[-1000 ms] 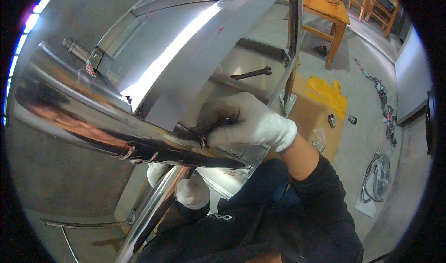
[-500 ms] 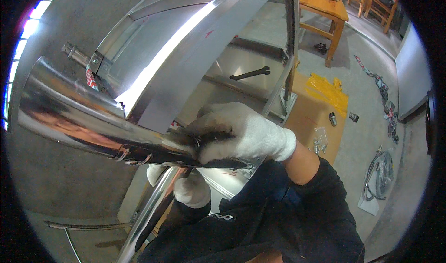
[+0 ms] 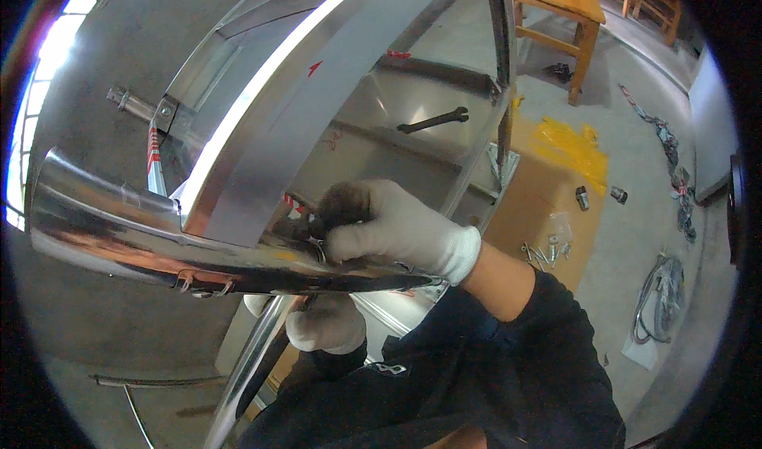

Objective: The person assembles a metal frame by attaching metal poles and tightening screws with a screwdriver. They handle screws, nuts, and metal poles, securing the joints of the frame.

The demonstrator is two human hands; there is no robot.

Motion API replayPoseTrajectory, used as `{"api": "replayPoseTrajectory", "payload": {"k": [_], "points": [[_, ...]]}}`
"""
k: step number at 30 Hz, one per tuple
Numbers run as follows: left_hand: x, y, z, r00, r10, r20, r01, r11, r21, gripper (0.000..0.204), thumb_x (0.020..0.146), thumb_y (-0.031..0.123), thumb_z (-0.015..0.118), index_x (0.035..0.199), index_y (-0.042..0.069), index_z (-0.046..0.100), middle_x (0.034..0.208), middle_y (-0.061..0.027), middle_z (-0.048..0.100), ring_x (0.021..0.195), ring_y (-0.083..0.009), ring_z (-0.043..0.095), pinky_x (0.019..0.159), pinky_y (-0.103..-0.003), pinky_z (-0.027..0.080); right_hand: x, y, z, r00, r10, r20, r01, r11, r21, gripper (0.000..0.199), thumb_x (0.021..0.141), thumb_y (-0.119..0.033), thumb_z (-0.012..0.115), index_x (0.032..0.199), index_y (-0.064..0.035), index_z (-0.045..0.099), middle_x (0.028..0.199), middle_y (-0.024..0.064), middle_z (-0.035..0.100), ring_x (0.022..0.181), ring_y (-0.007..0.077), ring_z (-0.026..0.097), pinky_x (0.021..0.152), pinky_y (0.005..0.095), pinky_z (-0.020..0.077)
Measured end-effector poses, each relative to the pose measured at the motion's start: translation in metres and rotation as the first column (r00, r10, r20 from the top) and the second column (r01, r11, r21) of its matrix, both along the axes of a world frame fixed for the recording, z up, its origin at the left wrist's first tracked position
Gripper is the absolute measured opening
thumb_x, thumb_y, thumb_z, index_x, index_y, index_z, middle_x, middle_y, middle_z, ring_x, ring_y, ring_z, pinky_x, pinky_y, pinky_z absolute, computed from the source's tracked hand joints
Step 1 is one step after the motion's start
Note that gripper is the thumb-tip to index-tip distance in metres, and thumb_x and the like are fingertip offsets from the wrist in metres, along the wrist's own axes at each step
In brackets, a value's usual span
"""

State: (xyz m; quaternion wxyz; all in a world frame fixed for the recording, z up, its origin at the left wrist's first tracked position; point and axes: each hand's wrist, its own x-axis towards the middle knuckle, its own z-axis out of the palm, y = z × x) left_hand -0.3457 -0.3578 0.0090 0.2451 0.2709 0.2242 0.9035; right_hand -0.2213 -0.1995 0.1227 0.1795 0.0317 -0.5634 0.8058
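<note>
A thick polished metal tube [image 3: 103,219] lies across in front of me, joined to a stainless steel frame [image 3: 278,140]. My right hand [image 3: 389,223], in a white glove with dark-stained fingers, is closed at the tube's inner side. Its fingertips pinch near a small shiny metal part, but what they hold is hidden. Below the tube, my gloved left hand [image 3: 325,326] wraps round a slanting chrome pole [image 3: 254,362], with glove showing on both sides of it. A dark open-end wrench [image 3: 432,121] rests inside the frame, beyond my right hand.
On the right, cardboard [image 3: 548,203] on the floor carries yellow plastic [image 3: 567,146], bolts [image 3: 548,251] and a dark metal fitting [image 3: 583,198]. Farther off stand a wooden stool [image 3: 559,5] and a bundled strap [image 3: 667,147]. A coiled hose [image 3: 659,298] lies at the right.
My right hand has turned and shifted slightly, its fingertips now lifted more onto the tube's inner side. The view has tilted a little. My left hand stays round the pole.
</note>
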Motion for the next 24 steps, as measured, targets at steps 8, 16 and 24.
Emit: {"api": "replayPoseTrajectory", "payload": {"k": [8,16,24], "points": [[-0.013,-0.009,-0.017,0.956,-0.153,0.250,0.130,0.986,0.105,0.068,0.076,0.037,0.075,0.122,-0.005,0.051,0.119,-0.0179,0.056,0.106,-0.0205,0.059,0.094,-0.028,0.048,0.030,0.017,-0.042,0.881,-0.446,0.157,0.465,0.879,-0.109,0.039,0.095,-0.035,0.057,0.107,0.0003,0.066,0.088,0.0037,0.065,0.076,0.0104,0.057,0.069,0.0272,0.0481],[-0.018,-0.008,-0.024,0.811,-0.333,0.482,0.247,0.940,0.235,0.068,0.073,0.034,0.078,0.121,-0.005,0.052,0.120,-0.0155,0.055,0.108,-0.0186,0.058,0.095,-0.025,0.046,0.039,0.006,-0.015,0.935,-0.264,0.236,0.305,0.939,-0.158,0.031,0.082,-0.014,0.067,0.108,0.0028,0.065,0.094,0.0058,0.064,0.074,0.0125,0.058,0.066,0.0253,0.0470],[-0.034,-0.024,0.027,0.785,-0.601,0.150,0.618,0.779,-0.109,0.072,0.061,0.020,0.086,0.121,-0.001,0.053,0.121,-0.0092,0.054,0.112,-0.0092,0.053,0.097,-0.016,0.040,0.028,-0.025,0.003,0.889,-0.333,-0.314,0.422,0.862,0.279,0.033,0.076,-0.005,0.078,0.107,-0.0008,0.070,0.096,0.0103,0.066,0.090,0.0190,0.065,0.080,0.0306,0.0504]]}}
